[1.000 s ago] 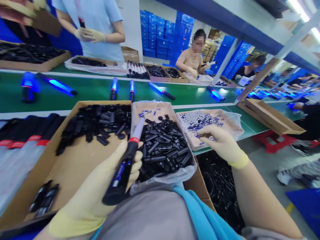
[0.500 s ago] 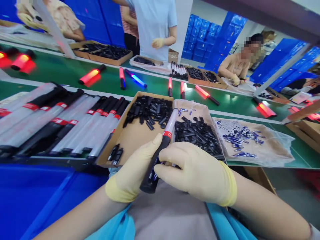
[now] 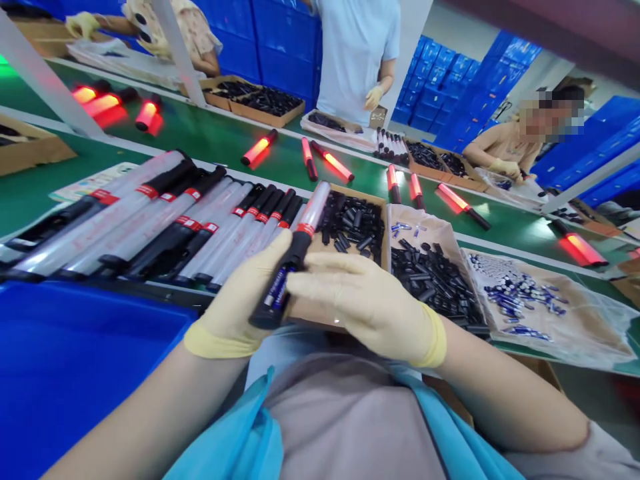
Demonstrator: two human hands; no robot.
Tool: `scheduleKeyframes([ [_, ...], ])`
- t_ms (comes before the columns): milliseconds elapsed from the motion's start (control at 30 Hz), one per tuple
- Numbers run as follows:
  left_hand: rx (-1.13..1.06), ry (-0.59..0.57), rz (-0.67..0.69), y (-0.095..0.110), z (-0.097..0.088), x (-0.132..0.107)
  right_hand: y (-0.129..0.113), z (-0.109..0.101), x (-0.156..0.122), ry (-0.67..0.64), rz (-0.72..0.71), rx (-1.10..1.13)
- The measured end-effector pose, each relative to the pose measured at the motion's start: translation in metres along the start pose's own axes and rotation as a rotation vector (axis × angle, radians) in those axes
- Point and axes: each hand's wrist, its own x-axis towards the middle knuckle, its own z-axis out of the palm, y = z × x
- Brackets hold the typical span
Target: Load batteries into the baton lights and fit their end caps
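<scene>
My left hand (image 3: pixel 243 300), in a pale yellow glove, is closed around the black handle of a traffic light baton (image 3: pixel 295 248). The baton tilts up and away, with a clear tube at its far end and a red band below it. Blue batteries (image 3: pixel 279 288) show in the handle's uncovered compartment. My right hand (image 3: pixel 370 303), gloved too, lies beside the handle with fingers stretched out, the fingertips close to the compartment. Whether they touch it I cannot tell. Behind the hands is a cardboard tray of black caps (image 3: pixel 354 223).
Several batons (image 3: pixel 165 213) lie in a row at the left, above a blue bin (image 3: pixel 90 380). On the right are a tray of black parts (image 3: pixel 430 277) and a lined tray of batteries (image 3: pixel 590 320). Lit red batons (image 3: pixel 260 147) lie on the green conveyor (image 3: pixel 220 143). Co-workers are across it.
My view has turned left, so the scene sits further right. The right hand's curled fingers have straightened beside the baton. The blue-lit baton on the conveyor now glows red.
</scene>
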Motion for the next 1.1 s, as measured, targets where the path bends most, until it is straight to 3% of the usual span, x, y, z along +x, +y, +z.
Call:
scheduleKeyframes([
  [100,0.031,-0.050,0.076,0.021,-0.025,0.001,0.030,0.028,0.014,-0.130,0.120,0.060],
  [200,0.047,-0.028,0.159,0.034,-0.041,-0.001,0.045,0.069,0.028,-0.497,0.092,0.038],
  [267,0.052,-0.001,0.159,0.036,-0.047,-0.003,0.046,0.090,0.034,-0.671,0.029,-0.008],
  [367,0.059,-0.002,0.127,0.033,-0.052,-0.004,0.048,0.102,0.031,-0.746,0.059,-0.131],
  [500,0.116,-0.019,0.055,0.024,-0.053,-0.001,0.069,0.086,0.007,-0.744,0.257,-0.173],
  [633,0.143,-0.043,-0.031,0.013,-0.043,0.007,0.084,0.064,-0.017,-0.727,0.401,-0.180],
  [800,0.113,-0.079,-0.096,0.003,-0.028,0.014,0.068,0.043,-0.030,-0.716,0.562,-0.207],
  [967,0.135,-0.113,-0.040,-0.004,-0.026,0.013,0.052,0.032,-0.030,-0.814,0.671,-0.200],
  [1100,0.178,-0.036,-0.058,-0.008,-0.026,0.008,0.055,0.032,-0.026,-0.823,0.788,-0.211],
])
